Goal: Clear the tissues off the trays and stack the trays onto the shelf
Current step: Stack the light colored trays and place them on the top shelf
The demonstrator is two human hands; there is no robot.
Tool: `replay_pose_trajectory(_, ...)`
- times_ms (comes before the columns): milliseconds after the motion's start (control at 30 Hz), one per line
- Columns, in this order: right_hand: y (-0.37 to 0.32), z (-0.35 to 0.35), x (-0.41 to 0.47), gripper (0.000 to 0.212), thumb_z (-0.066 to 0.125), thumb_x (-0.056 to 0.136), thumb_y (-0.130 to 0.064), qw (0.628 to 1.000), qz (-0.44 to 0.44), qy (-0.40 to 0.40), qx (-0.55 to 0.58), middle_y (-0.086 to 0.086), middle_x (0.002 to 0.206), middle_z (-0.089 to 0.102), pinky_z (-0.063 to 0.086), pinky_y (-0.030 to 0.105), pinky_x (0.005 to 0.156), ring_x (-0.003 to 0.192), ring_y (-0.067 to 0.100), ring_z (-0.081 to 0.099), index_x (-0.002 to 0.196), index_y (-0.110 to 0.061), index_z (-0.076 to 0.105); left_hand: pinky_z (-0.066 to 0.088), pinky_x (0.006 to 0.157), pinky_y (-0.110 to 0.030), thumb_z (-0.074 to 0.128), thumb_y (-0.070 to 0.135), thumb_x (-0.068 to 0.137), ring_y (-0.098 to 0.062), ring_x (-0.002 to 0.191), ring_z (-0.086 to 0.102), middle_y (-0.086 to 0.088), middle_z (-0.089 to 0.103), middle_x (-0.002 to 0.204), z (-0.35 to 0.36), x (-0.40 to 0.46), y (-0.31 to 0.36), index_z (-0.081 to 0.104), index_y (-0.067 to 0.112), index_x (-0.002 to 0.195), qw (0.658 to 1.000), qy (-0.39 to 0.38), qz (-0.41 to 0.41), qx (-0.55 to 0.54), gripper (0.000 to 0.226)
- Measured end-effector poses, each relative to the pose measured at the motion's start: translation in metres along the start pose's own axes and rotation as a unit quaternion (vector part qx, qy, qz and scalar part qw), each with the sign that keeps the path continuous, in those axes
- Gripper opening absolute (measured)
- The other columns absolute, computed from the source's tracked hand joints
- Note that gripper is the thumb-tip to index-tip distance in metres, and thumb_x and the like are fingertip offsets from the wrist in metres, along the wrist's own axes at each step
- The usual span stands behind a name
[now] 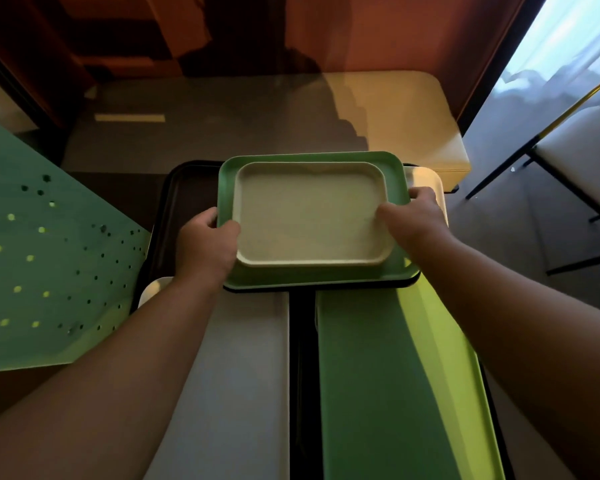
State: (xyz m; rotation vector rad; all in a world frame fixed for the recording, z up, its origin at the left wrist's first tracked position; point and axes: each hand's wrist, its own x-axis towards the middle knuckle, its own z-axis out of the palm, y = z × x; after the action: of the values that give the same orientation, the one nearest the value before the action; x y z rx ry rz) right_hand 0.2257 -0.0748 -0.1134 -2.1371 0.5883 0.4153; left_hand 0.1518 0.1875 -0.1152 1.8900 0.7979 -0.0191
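Both hands grip a small stack of trays from either side. The left hand (207, 242) clasps the left edge, thumb lying over the rim of the cream tray (309, 216) and fingers curled under the green tray (394, 174) beneath it. The right hand (414, 218) grasps the right edge in the same way — thumb on the cream tray's rim, fingers wrapped round the green tray's side.

The cream tray sits nested inside the green one, set toward its left, and its surface is bare. Under the green tray a thin black edge shows along its near side; whether that belongs to another held tray cannot be told.

The stack is above a dark tray (177, 209) that shows to the left, and a pale tray (430, 181) peeks out behind the right hand. Nearer the camera lie a white tray (236, 375) on the left and another green tray (378, 375) on the right, partly lit bright yellow-green by sunlight, with a black gap between them.

To the left stands a green panel with holes (49, 271). Beyond the trays is a grey table (222, 133), and a chair (582, 161) stands at the right.
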Motion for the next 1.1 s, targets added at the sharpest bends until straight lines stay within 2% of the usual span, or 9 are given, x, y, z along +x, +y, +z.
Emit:
replay_pose_trajectory(133,-0.013,-0.03,-0.015,0.069,0.076,0.08,-0.055,0.991,0.02,-0.013,0.131,0.008,0.112,0.063,0.06,0.053,0.087,0.101,0.029,0.068,0.132,-0.018,0.048,0.062,0.086,-0.044,0.068,0.012,0.082,-0.029,0.098,0.074,-0.009,0.076,0.108,-0.02,0.007,0.0,0.072,0.011,0.123,0.979,0.023,-0.059,-0.195,0.041)
replay_pose_trajectory(200,-0.014,-0.049,-0.025,0.065,0.07,0.08,-0.063,0.967,0.047,-0.029,0.25,0.015,0.116,0.072,0.061,0.053,0.086,0.097,0.031,0.074,0.122,-0.015,0.059,0.062,0.086,-0.042,0.066,0.013,0.084,-0.03,0.098,0.074,-0.014,0.077,0.103,-0.033,0.009,-0.003,0.078,0.008,0.109,0.939,-0.017,-0.078,-0.333,0.028)
replay_pose_trajectory(267,-0.01,-0.061,-0.049,0.04,0.058,0.099,-0.052,0.951,0.064,-0.036,0.301,0.013,0.1,0.076,0.062,0.046,0.074,0.085,0.027,0.075,0.104,-0.013,0.065,0.061,0.086,-0.037,0.057,0.017,0.094,-0.028,0.1,0.072,-0.011,0.077,0.096,-0.04,-0.004,-0.004,0.076,0.009,0.098,0.891,-0.062,-0.094,-0.44,0.021)
replay_pose_trajectory(367,0.015,-0.052,-0.082,0.033,0.05,0.107,-0.04,0.94,0.083,0.001,0.332,0.015,0.093,0.074,0.062,0.045,0.069,0.081,0.029,0.073,0.096,-0.011,0.063,0.058,0.092,-0.04,0.051,0.032,0.099,-0.029,0.105,0.07,-0.01,0.077,0.104,-0.024,-0.04,0.002,0.071,0.013,0.108,0.838,-0.097,-0.116,-0.524,0.029)
replay_pose_trajectory(500,0.06,-0.018,-0.132,0.021,0.05,0.097,-0.033,0.908,0.077,0.056,0.409,0.02,0.11,0.073,0.06,0.06,0.088,0.098,0.038,0.072,0.109,-0.02,0.062,0.053,0.099,-0.055,0.065,0.027,0.091,-0.038,0.113,0.07,-0.018,0.073,0.123,0.024,-0.101,0.012,0.063,0.009,0.133,0.837,-0.146,-0.158,-0.503,0.045)
replay_pose_trajectory(700,0.11,-0.029,-0.18,0.039,0.048,0.09,0.016,0.88,0.087,-0.052,0.465,0.016,0.108,0.069,0.056,0.044,0.079,0.092,0.032,0.065,0.116,-0.011,0.06,0.063,0.069,-0.051,0.053,-0.007,0.086,-0.047,0.097,0.071,-0.03,0.068,0.123,0.02,-0.114,0.002,0.062,-0.003,0.13,0.893,-0.165,-0.16,-0.386,0.045)
replay_pose_trajectory(800,0.123,-0.062,-0.17,0.033,0.047,0.099,0.0,0.879,0.092,-0.071,0.463,0.025,0.116,0.071,0.057,0.044,0.077,0.097,0.037,0.066,0.128,-0.004,0.062,0.064,0.068,-0.046,0.049,-0.007,0.088,-0.04,0.087,0.073,-0.027,0.069,0.117,0.013,-0.125,-0.004,0.062,-0.002,0.13,0.903,-0.217,-0.164,-0.332,0.044)
replay_pose_trajectory(967,0.125,-0.084,-0.151,0.034,0.051,0.107,-0.034,0.964,0.079,-0.134,0.214,0.014,0.098,0.078,0.063,0.043,0.077,0.085,0.026,0.076,0.118,-0.006,0.068,0.064,0.066,-0.045,0.064,0.001,0.071,-0.036,0.084,0.072,-0.019,0.074,0.1,0.016,-0.149,-0.015,0.063,0.009,0.118,0.915,-0.295,-0.151,-0.23,0.048)
replay_pose_trajectory(1100,0.148,-0.073,-0.155,0.029,0.05,0.108,-0.032,0.984,0.051,-0.086,0.151,0.015,0.097,0.077,0.063,0.055,0.081,0.085,0.031,0.076,0.111,-0.01,0.069,0.059,0.086,-0.052,0.068,0.017,0.085,-0.035,0.097,0.069,-0.019,0.07,0.115,0.04,-0.164,-0.024,0.059,0.008,0.125,0.96,-0.223,-0.144,-0.094,0.042)
